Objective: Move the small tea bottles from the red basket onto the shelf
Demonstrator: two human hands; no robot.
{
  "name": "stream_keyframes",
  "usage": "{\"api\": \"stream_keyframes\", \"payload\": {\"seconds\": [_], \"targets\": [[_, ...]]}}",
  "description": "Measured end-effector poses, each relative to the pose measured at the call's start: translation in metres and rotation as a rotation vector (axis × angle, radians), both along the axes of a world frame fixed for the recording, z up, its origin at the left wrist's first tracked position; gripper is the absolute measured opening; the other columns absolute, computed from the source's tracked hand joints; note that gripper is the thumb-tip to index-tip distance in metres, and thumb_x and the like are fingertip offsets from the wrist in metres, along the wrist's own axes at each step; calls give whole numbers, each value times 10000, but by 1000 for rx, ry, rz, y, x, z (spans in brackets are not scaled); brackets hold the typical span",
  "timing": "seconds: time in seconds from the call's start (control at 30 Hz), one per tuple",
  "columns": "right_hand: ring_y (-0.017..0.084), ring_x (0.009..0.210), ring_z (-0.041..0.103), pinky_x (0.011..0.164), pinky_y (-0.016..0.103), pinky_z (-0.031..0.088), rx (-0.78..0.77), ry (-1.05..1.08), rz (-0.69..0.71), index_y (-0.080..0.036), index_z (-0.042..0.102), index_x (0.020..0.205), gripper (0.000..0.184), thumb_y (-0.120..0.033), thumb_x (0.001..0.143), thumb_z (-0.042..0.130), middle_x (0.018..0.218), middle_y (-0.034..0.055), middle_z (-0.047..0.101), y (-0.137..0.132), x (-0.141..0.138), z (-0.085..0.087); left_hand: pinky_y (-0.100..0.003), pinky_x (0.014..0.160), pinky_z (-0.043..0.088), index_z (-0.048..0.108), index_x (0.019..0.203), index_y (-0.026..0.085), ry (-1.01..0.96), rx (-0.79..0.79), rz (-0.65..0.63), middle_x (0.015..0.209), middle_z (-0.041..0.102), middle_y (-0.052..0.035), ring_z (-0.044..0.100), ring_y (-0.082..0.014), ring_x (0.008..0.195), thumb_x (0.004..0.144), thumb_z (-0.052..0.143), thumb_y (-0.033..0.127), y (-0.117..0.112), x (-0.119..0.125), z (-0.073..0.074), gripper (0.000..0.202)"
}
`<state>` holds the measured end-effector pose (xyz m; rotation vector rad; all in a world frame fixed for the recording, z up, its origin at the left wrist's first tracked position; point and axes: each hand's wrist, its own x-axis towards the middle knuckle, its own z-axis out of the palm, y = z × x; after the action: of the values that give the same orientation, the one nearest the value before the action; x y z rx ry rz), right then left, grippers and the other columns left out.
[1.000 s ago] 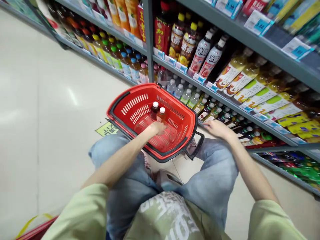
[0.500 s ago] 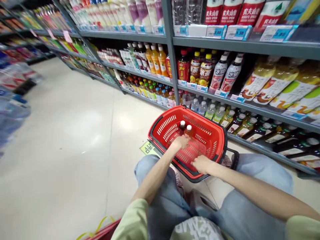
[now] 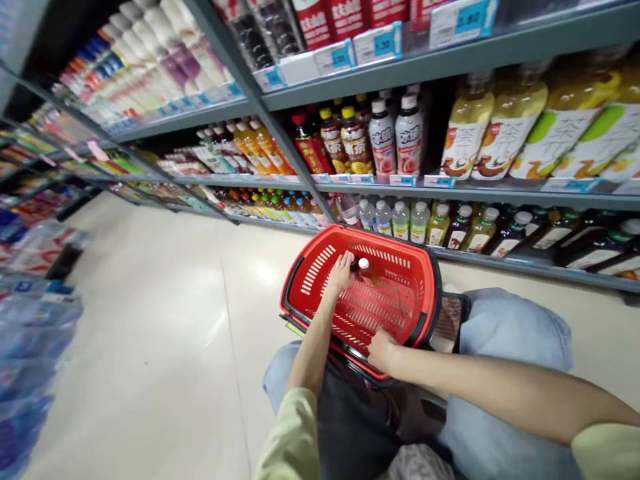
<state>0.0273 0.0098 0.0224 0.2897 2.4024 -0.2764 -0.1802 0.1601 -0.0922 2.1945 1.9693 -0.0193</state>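
Note:
A red shopping basket [image 3: 305, 263] with black trim sits in front of my knees. Inside it, a dark bottle [image 3: 355, 265] and an amber bottle with a white cap [image 3: 364, 264] stand side by side. My left hand [image 3: 341, 273] is in the basket at the left of the dark bottle, fingers stretched out and partly covering its cap. Whether the fingers touch it is hard to see. My right hand [image 3: 383, 351] is closed over the near rim of the basket, its fingertips hidden inside.
Shelves [image 3: 370, 187] of bottled drinks run along the far side, just behind the basket. Large bottles of pale yellow drink [image 3: 510, 127] stand at the right. Wrapped packs [image 3: 37, 340] are stacked at the left on the pale tiled floor [image 3: 160, 333].
My left hand has shifted from in front of the bottles to the left of the dark one, its fingers straighter. The right hand stays at the near rim. The view has turned and tilted.

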Motion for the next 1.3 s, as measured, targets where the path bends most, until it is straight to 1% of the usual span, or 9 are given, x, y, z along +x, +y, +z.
{"api": "stream_keyframes", "payload": {"seconds": [0.13, 0.27, 0.43, 0.53, 0.67, 0.73, 0.87, 1.03, 1.3], "targets": [[384, 1106, 695, 911, 650, 533, -47, 20, -58, -151, 753, 1135, 269, -116, 971, 543, 1171, 173, 727, 2, 8, 4, -436, 1247, 318, 204, 1607, 63, -20, 35, -54, 1674, 264, -196, 264, -266, 1557, 841, 506, 134, 9, -10, -18, 826], [365, 1079, 710, 889, 606, 552, -77, 53, -116, -136, 755, 1110, 253, -115, 982, 538, 1143, 177, 735, 7, 20, 10, -489, 1245, 311, 283, 1583, 79, -19, 89, -66, 1668, 286, -187, 271, -316, 1547, 847, 507, 126, 17, -12, -26, 770], [379, 1100, 700, 870, 612, 559, -109, 57, -166, -113, 747, 1135, 265, -108, 984, 528, 1185, 179, 724, 12, 27, 16, -550, 1248, 262, 427, 1516, 98, -12, 120, -109, 1661, 303, -166, 185, -367, 1558, 866, 517, 148, 24, 6, -30, 658], [371, 1057, 717, 841, 590, 572, -109, 76, -177, -104, 752, 1111, 249, -104, 972, 545, 1156, 181, 732, 14, 27, 15, -512, 1252, 260, 473, 1486, 123, -6, 96, -184, 1621, 377, -139, 258, -330, 1523, 863, 515, 138, 27, 27, -32, 625], [370, 1002, 733, 799, 557, 583, -113, 97, -194, -109, 764, 1045, 198, -98, 934, 600, 1092, 180, 748, 15, 25, 8, -481, 1194, 340, 645, 1276, 130, 31, 47, -235, 1471, 516, -155, 421, -319, 1368, 877, 468, 101, 29, 47, -30, 437], [374, 1001, 732, 789, 554, 581, -113, 105, -197, -114, 763, 1027, 187, -98, 926, 607, 1083, 179, 749, 15, 24, 4, -483, 1153, 377, 667, 1226, 126, 55, 28, -226, 1386, 554, -169, 459, -320, 1299, 868, 430, 52, 28, 50, -26, 435], [356, 965, 736, 775, 532, 576, -102, 132, -245, -122, 759, 931, 140, -90, 900, 626, 1023, 174, 755, 16, 22, -4, -490, 1105, 420, 667, 1211, 141, 98, -18, -200, 1319, 557, -171, 466, -325, 1254, 838, 429, 10, 23, 48, -18, 461], [368, 976, 733, 775, 553, 576, -95, 129, -222, -115, 747, 900, 128, -92, 902, 622, 1021, 175, 754, 16, 19, -7, -408, 964, 526, 621, 1276, 145, 145, -84, -178, 1361, 527, -166, 474, -315, 1240, 842, 420, -4, 11, 51, -11, 500], [365, 976, 738, 777, 568, 597, -72, 169, -220, -133, 757, 928, 129, -116, 889, 635, 1064, 160, 757, 17, 20, -7, -376, 965, 532, 571, 1334, 163, 193, -112, -141, 1409, 517, -156, 495, -278, 1256, 896, 373, 9, -18, 53, -4, 505]]}}
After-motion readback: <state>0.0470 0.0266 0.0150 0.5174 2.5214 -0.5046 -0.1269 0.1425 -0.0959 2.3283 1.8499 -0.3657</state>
